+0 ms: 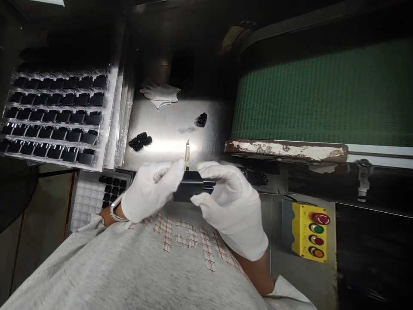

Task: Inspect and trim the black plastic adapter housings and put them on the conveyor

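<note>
A black plastic part [190,189] with a flat face and narrow ribs on its right end is held between both hands, close to my body. My left hand [151,189], in a white glove, is closed on the part's left end. White-gloved too, my right hand [232,202] pinches the right end between thumb and fingers. Just beyond the part, a narrow craft-knife blade [187,153] points away from me; its handle is hidden, and I cannot tell whether it lies on the table or is held. Small black pieces [140,141] lie ahead of my left hand.
Clear trays of black parts [54,112] are stacked at left, above a smaller tray [85,202]. White gloves [160,94] and another black piece [201,120] lie on the metal table [164,125]. At right are a green conveyor belt [322,94] and a yellow button box [309,232].
</note>
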Motion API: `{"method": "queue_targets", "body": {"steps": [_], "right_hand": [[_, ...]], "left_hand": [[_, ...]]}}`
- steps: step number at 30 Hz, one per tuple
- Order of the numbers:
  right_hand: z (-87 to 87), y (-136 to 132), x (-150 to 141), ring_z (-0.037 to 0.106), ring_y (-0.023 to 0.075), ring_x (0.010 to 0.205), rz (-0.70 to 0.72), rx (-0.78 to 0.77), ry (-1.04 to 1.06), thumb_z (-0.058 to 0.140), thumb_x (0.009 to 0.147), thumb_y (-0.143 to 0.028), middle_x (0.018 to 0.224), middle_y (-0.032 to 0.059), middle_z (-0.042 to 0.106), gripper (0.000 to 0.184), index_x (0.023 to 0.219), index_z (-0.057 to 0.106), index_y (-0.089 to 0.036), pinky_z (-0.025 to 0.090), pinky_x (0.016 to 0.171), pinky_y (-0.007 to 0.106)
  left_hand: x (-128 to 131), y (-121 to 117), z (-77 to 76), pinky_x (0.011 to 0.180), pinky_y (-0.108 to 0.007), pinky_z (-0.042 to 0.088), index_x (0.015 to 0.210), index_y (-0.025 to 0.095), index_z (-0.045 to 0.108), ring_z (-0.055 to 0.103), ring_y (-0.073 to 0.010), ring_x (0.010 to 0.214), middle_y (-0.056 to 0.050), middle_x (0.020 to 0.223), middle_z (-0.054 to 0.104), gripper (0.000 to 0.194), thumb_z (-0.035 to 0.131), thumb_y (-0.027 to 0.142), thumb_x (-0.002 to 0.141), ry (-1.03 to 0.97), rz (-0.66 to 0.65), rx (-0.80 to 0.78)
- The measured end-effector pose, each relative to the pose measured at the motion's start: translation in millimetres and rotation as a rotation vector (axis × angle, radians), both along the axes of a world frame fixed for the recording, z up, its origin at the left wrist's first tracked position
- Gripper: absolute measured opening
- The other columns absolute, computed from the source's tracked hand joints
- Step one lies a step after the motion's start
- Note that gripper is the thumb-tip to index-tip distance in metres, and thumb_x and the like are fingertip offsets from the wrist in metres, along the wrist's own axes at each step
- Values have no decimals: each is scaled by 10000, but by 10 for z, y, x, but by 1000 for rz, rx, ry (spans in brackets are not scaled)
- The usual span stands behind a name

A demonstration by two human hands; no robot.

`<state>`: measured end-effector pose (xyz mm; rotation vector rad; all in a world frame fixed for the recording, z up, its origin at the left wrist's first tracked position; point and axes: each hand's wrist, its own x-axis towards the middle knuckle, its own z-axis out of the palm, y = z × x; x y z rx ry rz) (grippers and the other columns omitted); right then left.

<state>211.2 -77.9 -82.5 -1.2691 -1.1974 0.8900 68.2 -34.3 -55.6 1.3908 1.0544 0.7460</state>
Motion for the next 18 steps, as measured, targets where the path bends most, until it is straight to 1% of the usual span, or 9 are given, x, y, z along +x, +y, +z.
{"method": "queue_targets", "body": {"steps": [3,6,8,10,11,13,14,16,18], "right_hand": [[-7,-20,-16,662,155,802,-10,105,-33,645,695,-113,873,30,663,232,887,579,-227,559,684,268],[-20,-52,0,657,152,811,7,78,-44,644,705,-124,887,20,660,226,893,578,-230,546,701,272],[-36,-73,20,655,151,818,18,65,-37,645,713,-148,883,9,661,205,890,580,-228,539,733,283],[-53,-84,26,653,149,825,22,62,-23,644,708,-148,879,2,663,211,895,582,-226,538,752,285],[-62,-84,17,653,148,831,27,51,-26,644,704,-140,885,3,667,221,900,588,-224,540,753,284],[-94,-75,-25,655,153,846,63,-10,-95,638,702,-122,901,11,677,232,912,614,-217,547,760,290],[-126,-68,-53,656,157,863,90,-50,-148,630,712,-119,913,17,682,230,922,631,-214,550,777,298],[-253,-62,-97,652,171,943,121,-119,-230,621,750,-143,985,39,690,247,985,660,-209,549,846,327],[-481,-96,-71,622,186,1066,53,-196,-212,640,785,-210,1129,66,664,290,1074,662,-206,524,944,349]], "left_hand": [[-1,-9,18,405,-229,213,521,198,240,258,-51,420,60,449,279,496,477,280,949,31,-7,47],[1,-27,14,408,-222,235,525,197,269,265,-55,422,64,455,289,484,499,297,940,17,1,-18],[0,-33,-24,447,-203,307,555,192,349,333,-62,456,62,493,356,437,551,329,917,-30,69,-53],[-8,-28,-93,571,-194,421,661,185,485,461,-76,567,40,618,492,324,581,379,902,-119,137,-94],[-14,-21,-140,659,-207,467,752,183,553,521,-88,651,19,715,557,279,570,415,906,-179,136,-147],[-26,-3,-255,808,-250,505,947,176,631,595,-119,821,-29,914,629,310,527,467,922,-302,44,-343],[-29,7,-325,825,-257,515,1017,171,645,609,-129,862,-44,972,641,339,517,472,926,-357,-5,-474],[-19,27,-484,758,-235,536,1081,171,656,622,-132,856,-49,1006,655,315,538,417,923,-449,-35,-749],[11,38,-656,655,-221,543,1073,187,660,630,-131,804,-40,1004,661,234,550,318,913,-527,27,-998]]}}
